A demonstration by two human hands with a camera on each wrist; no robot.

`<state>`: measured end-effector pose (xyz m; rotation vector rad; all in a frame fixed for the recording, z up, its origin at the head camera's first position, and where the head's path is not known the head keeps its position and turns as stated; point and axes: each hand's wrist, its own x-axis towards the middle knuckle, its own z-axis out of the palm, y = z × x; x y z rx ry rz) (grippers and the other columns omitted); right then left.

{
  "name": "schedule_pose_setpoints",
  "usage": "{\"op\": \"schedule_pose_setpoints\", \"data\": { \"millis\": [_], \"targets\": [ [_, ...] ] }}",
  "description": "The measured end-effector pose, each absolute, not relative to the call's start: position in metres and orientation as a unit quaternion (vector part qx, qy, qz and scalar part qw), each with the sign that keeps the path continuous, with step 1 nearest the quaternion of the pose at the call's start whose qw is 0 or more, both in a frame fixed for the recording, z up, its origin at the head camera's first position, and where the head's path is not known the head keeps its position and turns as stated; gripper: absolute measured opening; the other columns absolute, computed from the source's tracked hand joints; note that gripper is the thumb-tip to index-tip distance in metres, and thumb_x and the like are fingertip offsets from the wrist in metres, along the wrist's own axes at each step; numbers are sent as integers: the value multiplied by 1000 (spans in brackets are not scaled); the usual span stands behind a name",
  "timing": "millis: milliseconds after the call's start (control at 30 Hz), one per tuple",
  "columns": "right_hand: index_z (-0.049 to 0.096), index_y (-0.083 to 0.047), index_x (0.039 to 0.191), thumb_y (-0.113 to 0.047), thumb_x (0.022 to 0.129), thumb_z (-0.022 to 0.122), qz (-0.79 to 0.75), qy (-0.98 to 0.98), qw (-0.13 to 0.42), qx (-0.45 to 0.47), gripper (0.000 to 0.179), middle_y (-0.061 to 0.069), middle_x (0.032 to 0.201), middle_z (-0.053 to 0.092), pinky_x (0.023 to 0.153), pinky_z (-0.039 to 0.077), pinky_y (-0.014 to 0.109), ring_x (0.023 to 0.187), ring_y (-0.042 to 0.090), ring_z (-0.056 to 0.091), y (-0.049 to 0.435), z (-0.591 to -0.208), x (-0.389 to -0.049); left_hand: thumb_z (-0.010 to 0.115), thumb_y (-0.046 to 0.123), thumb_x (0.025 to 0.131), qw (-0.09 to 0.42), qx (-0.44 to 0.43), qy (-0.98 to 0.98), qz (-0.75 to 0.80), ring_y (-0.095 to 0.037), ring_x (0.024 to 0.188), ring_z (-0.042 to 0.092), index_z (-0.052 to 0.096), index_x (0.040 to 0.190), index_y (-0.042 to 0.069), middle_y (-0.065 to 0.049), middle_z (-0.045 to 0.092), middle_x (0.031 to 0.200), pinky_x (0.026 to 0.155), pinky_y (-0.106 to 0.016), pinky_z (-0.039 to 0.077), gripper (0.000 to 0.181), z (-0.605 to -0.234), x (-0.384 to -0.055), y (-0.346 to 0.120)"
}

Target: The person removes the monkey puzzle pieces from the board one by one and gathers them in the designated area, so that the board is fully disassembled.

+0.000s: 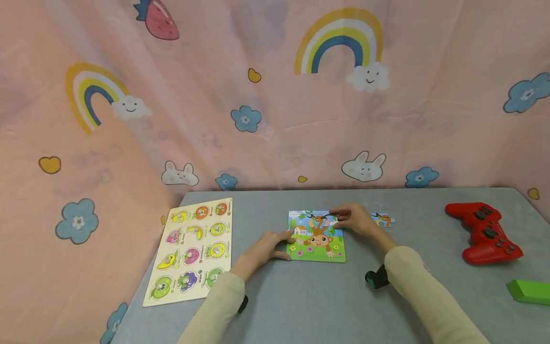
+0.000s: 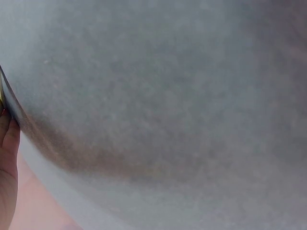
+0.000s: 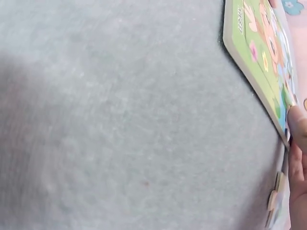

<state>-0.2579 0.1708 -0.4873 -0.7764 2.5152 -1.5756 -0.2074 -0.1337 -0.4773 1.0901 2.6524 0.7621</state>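
Left hand (image 1: 264, 248) loosely spread against the monkey jigsaw (image 1: 319, 242), right hand (image 1: 356, 220) curled, hold unclear, we seemingly fit its far-right corner, the loose piece (image 1: 382, 219) likely needing pickup next.

Pink cloth bkgd (image 1: 292, 143) w/ rainbows (image 1: 339, 40), bunnies (image 1: 364, 169) & blue flowers (image 1: 246, 118), behind grey tbl (image 1: 309, 301).
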Motion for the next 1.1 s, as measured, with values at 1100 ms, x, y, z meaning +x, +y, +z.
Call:
{"op": "schedule_pose_setpoints", "data": {
  "millis": [1100],
  "targets": [
    [59,9,125,-6,84,73,-568,804,92,-152,46,28,127,56,80,52,16,100,10,64,204,-489,-254,75,19,80,84,374,885,262,-24,124,52,46,138,-6,-7,67,119,105,-36,39,70,-478,-208,-135]
  ]
}}
